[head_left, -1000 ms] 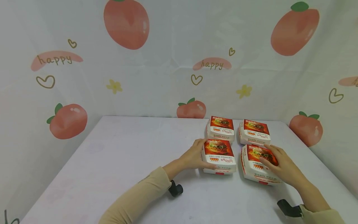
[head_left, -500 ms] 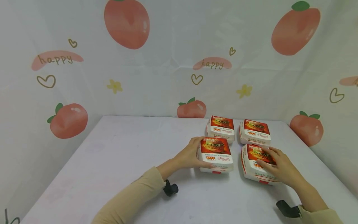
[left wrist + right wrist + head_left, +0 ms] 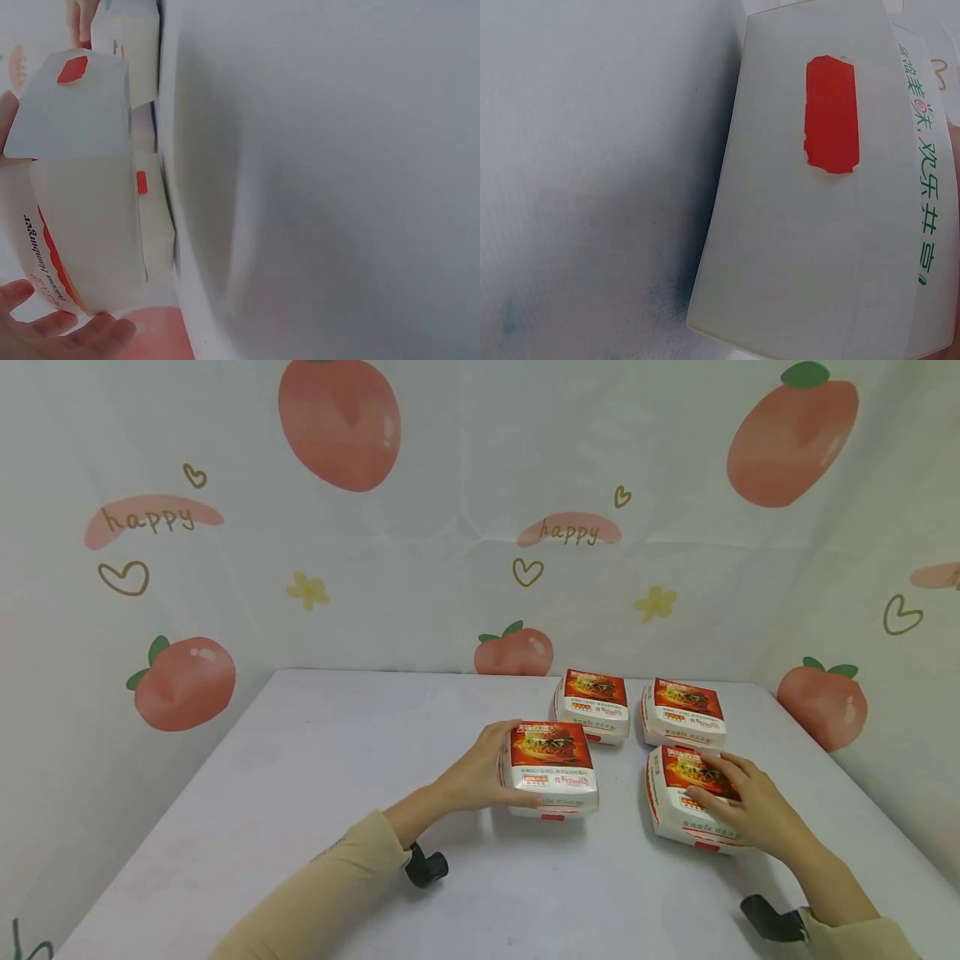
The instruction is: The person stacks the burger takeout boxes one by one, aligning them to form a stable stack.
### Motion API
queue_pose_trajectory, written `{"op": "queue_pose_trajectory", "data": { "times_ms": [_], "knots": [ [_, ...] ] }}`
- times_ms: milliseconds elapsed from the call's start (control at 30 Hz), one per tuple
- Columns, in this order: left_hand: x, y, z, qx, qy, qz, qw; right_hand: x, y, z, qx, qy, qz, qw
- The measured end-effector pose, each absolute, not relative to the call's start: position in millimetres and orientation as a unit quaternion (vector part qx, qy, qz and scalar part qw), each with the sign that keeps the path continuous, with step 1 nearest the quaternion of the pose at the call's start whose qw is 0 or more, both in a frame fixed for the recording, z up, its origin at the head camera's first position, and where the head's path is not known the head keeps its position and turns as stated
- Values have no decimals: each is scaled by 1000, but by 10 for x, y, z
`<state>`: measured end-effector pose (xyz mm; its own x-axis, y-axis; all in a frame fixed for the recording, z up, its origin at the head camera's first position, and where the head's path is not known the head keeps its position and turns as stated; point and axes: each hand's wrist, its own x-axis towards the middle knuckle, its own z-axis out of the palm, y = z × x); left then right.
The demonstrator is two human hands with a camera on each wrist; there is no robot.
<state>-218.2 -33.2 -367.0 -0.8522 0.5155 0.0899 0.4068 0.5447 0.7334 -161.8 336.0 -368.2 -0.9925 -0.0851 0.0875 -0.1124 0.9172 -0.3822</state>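
Note:
My left hand grips a white and red burger box, thumb on its near side and fingers on its far left side. In the left wrist view that box is raised a little off the tabletop, its red tab toward me. My right hand rests on the lid of a second burger box, thumb and fingers spread over the printed top. The right wrist view has this box's front with a red tab, its base on the table; the right hand is mostly hidden there.
Two more burger boxes stand behind, the left one near the table's back edge and the right one close behind the box under my right hand. The white tabletop reaches back to a fruit-printed cloth.
My left hand has carried its burger box leftward, away from the other boxes, widening the gap to the right-hand box. The right hand has barely shifted on its lid.

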Motion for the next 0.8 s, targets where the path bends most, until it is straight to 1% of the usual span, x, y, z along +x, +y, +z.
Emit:
{"op": "queue_pose_trajectory", "data": {
  "times_ms": [367, 800],
  "knots": [
    [-2158, -661, -3684, 233, 885, 402, 33, -1622, 3356, -3670, 49, -979, 197, 31],
    [-2115, -899, -3745, 216, 891, 400, 17, -1620, 3361, -3685, 48, -979, 196, 28]
  ]
}}
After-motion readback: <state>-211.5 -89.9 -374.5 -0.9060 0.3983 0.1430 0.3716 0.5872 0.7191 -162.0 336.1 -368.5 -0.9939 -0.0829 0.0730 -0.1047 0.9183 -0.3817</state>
